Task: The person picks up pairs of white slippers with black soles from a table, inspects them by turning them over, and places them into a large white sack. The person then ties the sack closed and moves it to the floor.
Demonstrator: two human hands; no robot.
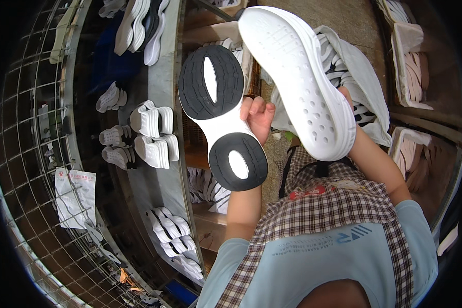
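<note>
My left hand (260, 119) has its fingers curled round the narrow middle of a white shoe sole (222, 122), whose black treaded patches face up, one at each end with a white oval in it. My right hand (346, 95) grips a second, all-white shoe sole (297, 77) along its right edge; most of that hand is hidden behind it. This sole shows its inner side, with rows of round dimples at the heel. Both soles are held up side by side, apart from each other.
A metal shelf (161, 51) on the left carries stacked white soles (154, 149). Beyond it stands a wire mesh (31, 154) with a paper sheet (76, 197). A white sack (367, 77) of soles lies on the floor ahead; lined bins (410, 97) of soles stand right.
</note>
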